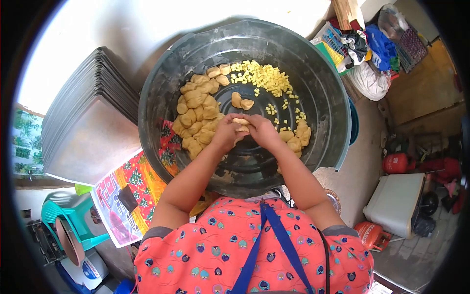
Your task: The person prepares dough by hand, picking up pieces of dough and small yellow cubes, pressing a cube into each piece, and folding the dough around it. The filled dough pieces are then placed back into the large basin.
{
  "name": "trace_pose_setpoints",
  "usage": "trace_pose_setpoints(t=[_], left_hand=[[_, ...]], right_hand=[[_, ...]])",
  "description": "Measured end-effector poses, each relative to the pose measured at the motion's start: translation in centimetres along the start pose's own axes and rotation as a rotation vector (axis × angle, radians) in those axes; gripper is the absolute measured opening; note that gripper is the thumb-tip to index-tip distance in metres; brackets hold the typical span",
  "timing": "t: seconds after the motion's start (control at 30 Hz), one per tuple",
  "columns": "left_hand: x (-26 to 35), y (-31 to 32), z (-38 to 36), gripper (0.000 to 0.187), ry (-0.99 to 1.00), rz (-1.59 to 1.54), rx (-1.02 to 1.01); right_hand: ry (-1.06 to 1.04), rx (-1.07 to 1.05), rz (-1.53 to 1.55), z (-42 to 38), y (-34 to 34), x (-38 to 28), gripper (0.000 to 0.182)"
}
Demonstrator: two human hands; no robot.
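Over the middle of a large round black tub (pixel 254 41), my left hand (pixel 227 132) and my right hand (pixel 263 131) meet, fingers closed on a piece of dough (pixel 240 122). Two loose dough pieces (pixel 242 101) lie on the tub floor just beyond my fingertips. A big heap of dough pieces (pixel 197 110) fills the tub's left side, and a smaller dough pile (pixel 296 139) sits at the right, beside my right hand. Small pale-yellow cubes (pixel 268 80) are heaped at the far right, with stray ones scattered nearer. My palms hide part of the held dough.
Left of the tub leans a stack of flat trays (pixel 95 112), above a colourful printed sheet (pixel 132 191) and a green plastic chair (pixel 73 215). Bags and baskets (pixel 372 54) crowd the upper right. A red gas cylinder (pixel 369 235) and a whitish box (pixel 394 206) stand lower right.
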State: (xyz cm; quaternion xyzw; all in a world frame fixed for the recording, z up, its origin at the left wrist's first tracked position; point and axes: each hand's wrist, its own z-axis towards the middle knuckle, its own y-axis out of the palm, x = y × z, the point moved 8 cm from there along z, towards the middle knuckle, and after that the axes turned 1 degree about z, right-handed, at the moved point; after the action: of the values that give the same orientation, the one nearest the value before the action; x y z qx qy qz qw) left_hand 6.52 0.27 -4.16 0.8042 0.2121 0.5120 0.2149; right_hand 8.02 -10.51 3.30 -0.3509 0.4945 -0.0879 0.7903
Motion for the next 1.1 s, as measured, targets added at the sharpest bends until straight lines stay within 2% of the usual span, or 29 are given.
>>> trace_pose_setpoints(t=[0.1, 0.2, 0.3, 0.4, 0.5, 0.6, 0.7, 0.8, 0.9, 1.0, 1.1], left_hand=[[-0.5, -0.3, 0.5, 0.017, -0.088, -0.281, -0.108], [-0.3, 0.3, 0.4, 0.024, -0.090, -0.303, -0.076], [0.6, 1.3, -0.2, 0.030, 0.025, -0.126, -0.079], [2.2, 2.3, -0.5, 0.039, 0.243, -0.063, -0.220], [2.6, 2.4, -0.4, 0.045, 0.335, 0.138, -0.150], [2.1, 2.0, -0.3, 0.046, 0.281, 0.097, -0.101], [1.7, 0.7, 0.0, 0.036, 0.217, 0.120, 0.014], [2.0, 0.4, -0.2, 0.030, 0.207, 0.122, 0.029], [2.5, 1.0, -0.7, 0.028, 0.246, 0.118, 0.016], [2.4, 1.4, -0.6, 0.031, 0.223, 0.090, -0.046], [2.3, 2.3, -1.2, 0.029, 0.145, 0.049, -0.047]], right_hand=[[0.240, -0.146, 0.263, -0.2, 0.4, 1.6, 0.030], [0.395, -0.115, 0.522, 0.1, 0.4, 2.9, 0.030], [0.542, 0.046, 0.602, -0.4, -0.4, 3.7, 0.029], [0.680, -0.138, 0.753, -0.9, 0.9, 4.0, 0.027], [0.584, -0.074, 0.648, -0.5, -0.1, 3.2, 0.025], [0.596, -0.010, 0.561, -0.3, -1.1, 2.9, 0.026], [0.606, 0.095, 0.611, -0.2, -1.3, 3.7, 0.025], [0.489, 0.056, 0.744, 0.1, -1.0, 2.7, 0.026], [0.567, -0.054, 0.626, -0.2, -0.9, 2.7, 0.027], [0.600, -0.070, 0.509, -0.2, -1.6, 2.5, 0.029], [0.494, 0.079, 0.412, -0.1, -3.9, 1.2, 0.030]])
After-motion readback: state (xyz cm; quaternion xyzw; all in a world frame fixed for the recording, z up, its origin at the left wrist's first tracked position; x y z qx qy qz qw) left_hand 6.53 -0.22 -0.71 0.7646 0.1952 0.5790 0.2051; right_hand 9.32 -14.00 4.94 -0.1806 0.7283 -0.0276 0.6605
